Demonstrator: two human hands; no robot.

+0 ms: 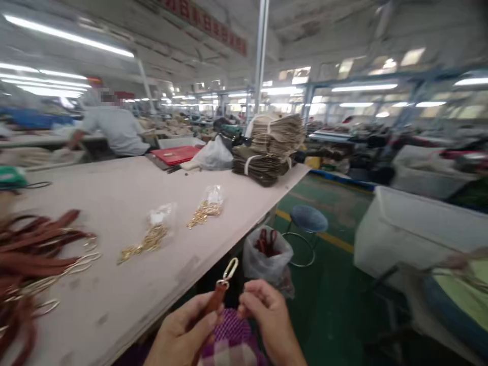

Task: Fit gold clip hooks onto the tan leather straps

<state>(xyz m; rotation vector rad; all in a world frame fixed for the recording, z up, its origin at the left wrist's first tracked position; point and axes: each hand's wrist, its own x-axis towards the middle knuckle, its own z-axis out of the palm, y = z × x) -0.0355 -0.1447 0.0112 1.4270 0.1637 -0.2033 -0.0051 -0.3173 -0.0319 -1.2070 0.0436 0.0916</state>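
Note:
My left hand (190, 325) grips a brown leather strap (216, 299) between thumb and fingers. From the strap's upper end a gold metal clasp (231, 268) sticks up, joined by a small ring. Just to the right, my right hand (263, 310) is closed in a pinch, apart from the strap; whatever its fingertips hold is too small to make out. On the table to the left lie several brown straps (41, 244) with gold clasps. Two clear bags, a nearer one (162, 216) and a farther one (213, 195), have small gold hardware spilling out.
The pale table (114, 193) ends in a slanting edge beside my hands. Stacked dark fabric pieces (257, 165), a white plastic bag (215, 154) and a red folder (177, 154) sit at its far end. A blue stool (308, 218), plastic sack (267, 259) and white bin (419, 239) stand right. A co-worker (112, 124) sits beyond.

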